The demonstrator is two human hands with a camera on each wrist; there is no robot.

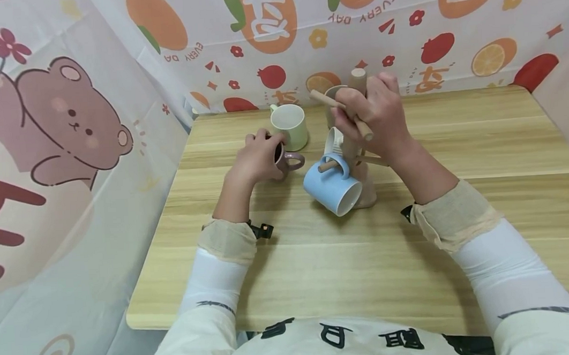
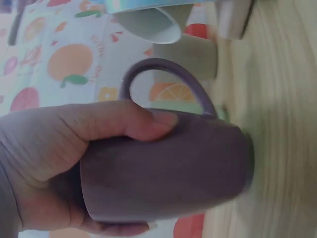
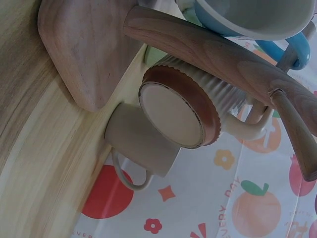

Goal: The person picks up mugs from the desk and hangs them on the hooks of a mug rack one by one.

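My left hand [image 1: 259, 157] grips a purple mug [image 2: 168, 168], thumb along its side and its handle pointing right in the head view. The mug's base is close over the table. My right hand [image 1: 378, 113] curls round the upper part of a wooden mug tree [image 3: 208, 54], among its pegs. A blue mug [image 1: 330, 186] hangs by its handle on a near peg, tilted mouth-down. Behind it hangs a white ribbed mug [image 3: 198, 94] with a brown base band, partly hidden in the head view. The right wrist view does not show the right hand.
A pale green mug [image 1: 289, 126] stands just behind the left hand. A beige-grey mug [image 3: 138, 139] stands behind the mug tree, half covered by the right hand in the head view. The wooden table [image 1: 318, 272] meets a printed cloth backdrop [image 1: 199, 21] at its far edge.
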